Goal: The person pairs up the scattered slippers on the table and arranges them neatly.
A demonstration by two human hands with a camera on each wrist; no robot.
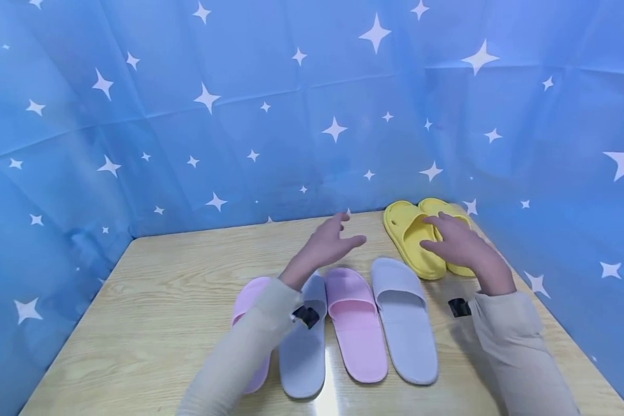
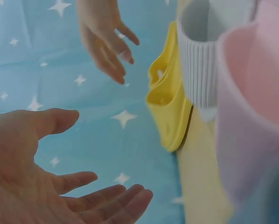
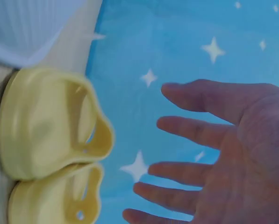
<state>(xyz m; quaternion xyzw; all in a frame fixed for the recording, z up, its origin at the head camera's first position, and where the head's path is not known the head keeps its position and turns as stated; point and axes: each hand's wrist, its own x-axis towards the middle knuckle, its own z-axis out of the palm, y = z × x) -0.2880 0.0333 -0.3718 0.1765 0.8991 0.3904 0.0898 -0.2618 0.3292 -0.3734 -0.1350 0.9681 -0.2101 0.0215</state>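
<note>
My left hand (image 1: 329,242) hovers over the toe ends of the slippers, fingers spread and holding nothing. My right hand (image 1: 456,240) hangs in front of the yellow slippers (image 1: 426,254), apart from them, its fingers spread in the right wrist view. Side by side lie a pink slipper (image 1: 355,329), a light grey-blue slipper (image 1: 407,329), a second grey-blue slipper (image 1: 303,358) and a second pink slipper (image 1: 260,375), the last partly hidden by my left sleeve. The yellow pair stands at the back right corner, toes toward me.
All the slippers lie on a light wood table (image 1: 177,312). A blue cloth (image 1: 270,115) with white stars rises behind the table and along its left and right sides. A black patch (image 1: 307,316) shows at my left cuff.
</note>
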